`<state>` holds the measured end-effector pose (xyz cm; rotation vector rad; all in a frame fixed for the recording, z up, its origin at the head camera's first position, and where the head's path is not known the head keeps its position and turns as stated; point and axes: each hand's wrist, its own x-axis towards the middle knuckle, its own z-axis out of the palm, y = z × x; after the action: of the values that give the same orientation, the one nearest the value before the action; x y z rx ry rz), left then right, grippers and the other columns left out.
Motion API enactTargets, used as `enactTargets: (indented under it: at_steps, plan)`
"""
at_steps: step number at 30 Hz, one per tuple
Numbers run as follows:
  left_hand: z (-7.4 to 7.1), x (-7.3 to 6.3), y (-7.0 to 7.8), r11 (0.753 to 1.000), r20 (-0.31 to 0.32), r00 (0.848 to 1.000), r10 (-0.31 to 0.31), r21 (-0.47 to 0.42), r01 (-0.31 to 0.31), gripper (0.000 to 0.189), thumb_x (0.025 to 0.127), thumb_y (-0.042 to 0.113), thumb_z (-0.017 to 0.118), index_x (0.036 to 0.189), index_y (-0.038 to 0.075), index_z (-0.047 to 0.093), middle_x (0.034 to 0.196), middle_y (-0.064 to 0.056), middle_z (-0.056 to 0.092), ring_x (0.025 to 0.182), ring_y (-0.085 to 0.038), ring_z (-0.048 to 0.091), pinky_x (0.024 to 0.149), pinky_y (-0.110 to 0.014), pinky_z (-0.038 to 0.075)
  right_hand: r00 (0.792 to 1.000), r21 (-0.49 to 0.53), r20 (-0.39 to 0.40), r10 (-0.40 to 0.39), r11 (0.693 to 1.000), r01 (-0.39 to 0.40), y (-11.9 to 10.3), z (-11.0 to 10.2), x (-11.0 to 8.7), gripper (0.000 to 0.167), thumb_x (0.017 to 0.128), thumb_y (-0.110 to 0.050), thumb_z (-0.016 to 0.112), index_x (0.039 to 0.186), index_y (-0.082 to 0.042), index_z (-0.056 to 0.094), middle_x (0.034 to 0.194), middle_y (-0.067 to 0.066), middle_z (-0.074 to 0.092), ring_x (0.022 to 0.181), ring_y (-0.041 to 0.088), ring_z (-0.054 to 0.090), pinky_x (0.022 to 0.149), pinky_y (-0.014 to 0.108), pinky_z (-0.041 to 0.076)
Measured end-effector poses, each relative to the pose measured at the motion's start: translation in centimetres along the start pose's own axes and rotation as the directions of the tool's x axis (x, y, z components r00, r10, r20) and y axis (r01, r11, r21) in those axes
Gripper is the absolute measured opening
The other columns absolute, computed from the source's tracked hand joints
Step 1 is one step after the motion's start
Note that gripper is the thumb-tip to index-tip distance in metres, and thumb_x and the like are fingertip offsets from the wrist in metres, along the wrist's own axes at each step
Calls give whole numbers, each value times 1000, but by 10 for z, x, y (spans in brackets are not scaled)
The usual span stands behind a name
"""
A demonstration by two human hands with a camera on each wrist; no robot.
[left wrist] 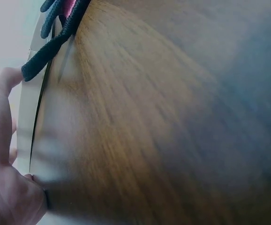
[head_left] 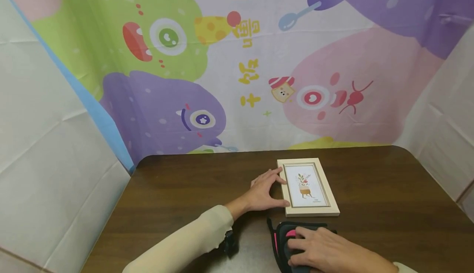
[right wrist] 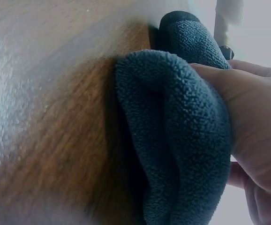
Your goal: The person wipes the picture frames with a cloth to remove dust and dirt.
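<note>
The left hand (head_left: 264,193) was spread wide, with its thumb and fingertips touching the left side of a pale picture frame (head_left: 312,211). The frame lay flat on the brown table (head_left: 177,190). Inside it was a white picture (head_left: 306,186) of a brown pot on legs, with leaves and a red flower in the pot. Just below the frame, on the table, was a dark, fuzzy cloth (head_left: 282,246) with black edges and bits of pink. The right hand (head_left: 322,248) had bent fingers and held the cloth, which was folded over.
</note>
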<state>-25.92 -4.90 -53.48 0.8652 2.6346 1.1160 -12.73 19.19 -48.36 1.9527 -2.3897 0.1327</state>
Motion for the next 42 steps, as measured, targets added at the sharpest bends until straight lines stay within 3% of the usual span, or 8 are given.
enactTargets:
  at_steps: [8, 15, 19, 23, 28, 36, 42]
  plan:
    - [-2, -1, 3, 1000, 9, 1000, 4, 2, -4, 58, 91, 47, 91, 138, 24, 67, 187, 3, 36, 175, -41, 29, 133, -78, 25, 999, -65, -37, -25, 998, 22, 1, -3, 2, 29, 97, -31, 88, 124, -38, 80, 117, -16, 71, 97, -5, 58, 63, 5, 18]
    - [1, 2, -2, 1000, 3, 1000, -5, 5, 5, 58, 90, 48, 92, 138, 25, 67, 187, 6, 35, 176, -39, 28, 135, -76, 24, 996, -151, -92, -7, 989, -7, -3, -18, 0, 39, 83, -33, 97, 114, -42, 76, 115, -21, 68, 99, -4, 60, 66, 8, 22]
    - [4, 5, -8, 1000, -6, 1000, 6, 10, -6, 60, 88, 48, 93, 137, 25, 67, 187, 5, 36, 176, -39, 29, 134, -76, 23, 987, -95, -162, 14, 995, -30, -1, -29, 1, 44, 74, -28, 100, 109, -39, 75, 105, -21, 64, 89, -3, 53, 64, 6, 18]
    - [5, 6, -11, 1000, -7, 1000, 4, 16, -4, 60, 88, 49, 94, 136, 26, 67, 187, 7, 36, 176, -38, 29, 135, -75, 24, 975, -53, -223, 23, 998, -36, 2, -38, 0, 40, 77, -30, 100, 106, -38, 74, 100, -22, 60, 85, -4, 47, 67, 2, 19]
    - [5, 6, -9, 1000, -4, 1000, 2, 11, -2, 59, 89, 48, 94, 137, 27, 68, 187, 9, 35, 176, -36, 29, 136, -74, 23, 963, -28, -266, 39, 998, -48, 6, -46, -4, 43, 76, -27, 102, 108, -37, 76, 101, -22, 62, 90, -4, 51, 72, 1, 29]
    - [1, 1, 2, 1000, -9, 1000, -1, 2, 1, 59, 89, 44, 94, 138, 23, 68, 187, 4, 36, 176, -38, 29, 136, -74, 23, 934, 64, -351, 70, 997, -51, 18, -64, -15, 64, 60, -2, 92, 115, -32, 79, 107, -19, 68, 97, -2, 58, 71, 0, 33]
    - [2, 2, -3, 1000, -12, 1000, 10, 1, -10, 58, 89, 43, 94, 138, 23, 69, 187, 4, 36, 176, -38, 30, 135, -75, 24, 913, 87, -400, 85, 995, -55, 26, -77, -20, 58, 67, -2, 96, 115, -30, 80, 107, -15, 69, 97, 1, 60, 74, 4, 44]
